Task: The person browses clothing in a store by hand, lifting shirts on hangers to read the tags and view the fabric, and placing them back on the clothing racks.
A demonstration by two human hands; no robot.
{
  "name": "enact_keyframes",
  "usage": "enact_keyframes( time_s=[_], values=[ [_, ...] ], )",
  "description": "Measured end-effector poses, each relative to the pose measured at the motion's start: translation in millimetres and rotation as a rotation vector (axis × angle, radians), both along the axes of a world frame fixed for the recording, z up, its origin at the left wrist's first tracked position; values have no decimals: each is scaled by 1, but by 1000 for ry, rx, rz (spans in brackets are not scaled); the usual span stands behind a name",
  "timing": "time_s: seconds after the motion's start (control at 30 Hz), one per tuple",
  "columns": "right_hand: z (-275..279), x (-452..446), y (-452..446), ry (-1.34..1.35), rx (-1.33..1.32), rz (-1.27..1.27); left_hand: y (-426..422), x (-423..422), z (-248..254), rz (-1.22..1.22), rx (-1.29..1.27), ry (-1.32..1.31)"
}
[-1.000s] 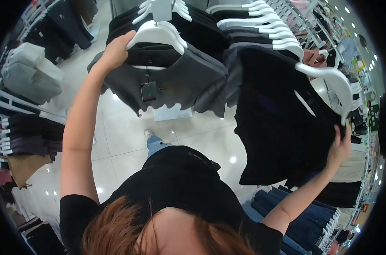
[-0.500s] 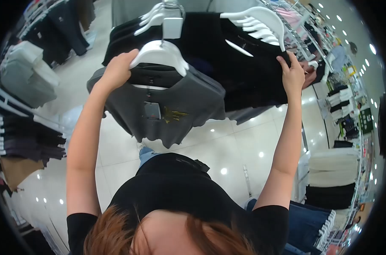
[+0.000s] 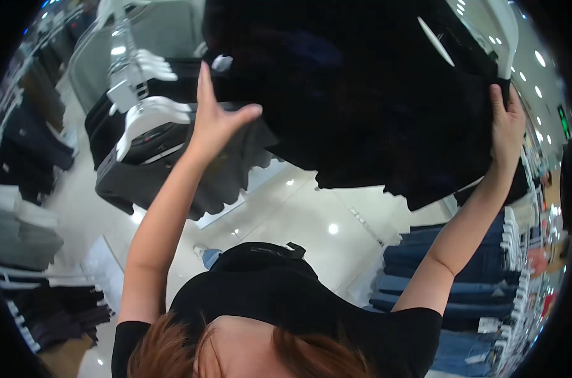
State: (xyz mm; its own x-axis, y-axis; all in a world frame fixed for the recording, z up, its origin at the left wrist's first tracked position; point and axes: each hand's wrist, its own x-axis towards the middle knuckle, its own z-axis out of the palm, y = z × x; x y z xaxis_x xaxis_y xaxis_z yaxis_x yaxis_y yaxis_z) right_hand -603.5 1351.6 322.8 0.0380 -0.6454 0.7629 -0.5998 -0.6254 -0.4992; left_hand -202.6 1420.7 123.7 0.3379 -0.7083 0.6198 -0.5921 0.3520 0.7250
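Observation:
My right hand grips the shoulder edge of a black top, just below the end of its white hanger. The black top spreads across the upper middle of the view, its upper part cut off by the frame. My left hand is open, thumb and fingers apart, near the left side of the black cloth; whether it touches the cloth I cannot tell. To its left hang dark grey tops on white hangers along a metal rail.
Several blue jeans hang at the lower right. Dark garments and pale grey garments hang on racks at the left. Shiny light floor tiles lie below.
My left hand has let go of the grey top's hanger and opened. My right hand has moved right with the black top, which now fills more of the view. The grey tops appear farther left.

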Motion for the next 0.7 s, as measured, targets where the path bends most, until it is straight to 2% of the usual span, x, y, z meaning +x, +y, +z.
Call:
enact_keyframes(
  time_s=[0.03, 0.07, 0.13, 0.2, 0.27, 0.33, 0.4, 0.43, 0.5, 0.6, 0.7],
  values=[
    [6, -3, 18, -89, 67, 79, -27, -4, 3, -83, -19, 65],
    [6, -12, 25, -81, 119, 96, -47, -20, 10, -271, 14, 199],
    [11, -32, 23, -72, 225, 124, -46, -71, 25, -846, 321, 498],
    [3, -45, 18, 205, 60, -231, -23, -127, 20, -979, 395, 325],
    [-13, -77, 9, 392, 31, -362, 3, -177, -22, -862, 342, 456],
    [-38, -106, 8, 384, 56, -399, 35, -188, -13, -957, 556, 679],
    [-56, -112, 24, 180, 293, -281, 31, -183, -49, -1070, 705, 881],
    [-69, -118, 23, 132, 325, -225, 36, -181, -47, -1035, 804, 866],
    [-85, -126, 24, 51, 442, -169, 40, -183, -65, -1028, 803, 874],
    [-106, -129, 19, 66, 458, -170, 51, -186, -81, -969, 806, 813],
    [-123, -130, 17, 222, 272, -463, 67, -181, -73, -999, 812, 682]
  ],
)
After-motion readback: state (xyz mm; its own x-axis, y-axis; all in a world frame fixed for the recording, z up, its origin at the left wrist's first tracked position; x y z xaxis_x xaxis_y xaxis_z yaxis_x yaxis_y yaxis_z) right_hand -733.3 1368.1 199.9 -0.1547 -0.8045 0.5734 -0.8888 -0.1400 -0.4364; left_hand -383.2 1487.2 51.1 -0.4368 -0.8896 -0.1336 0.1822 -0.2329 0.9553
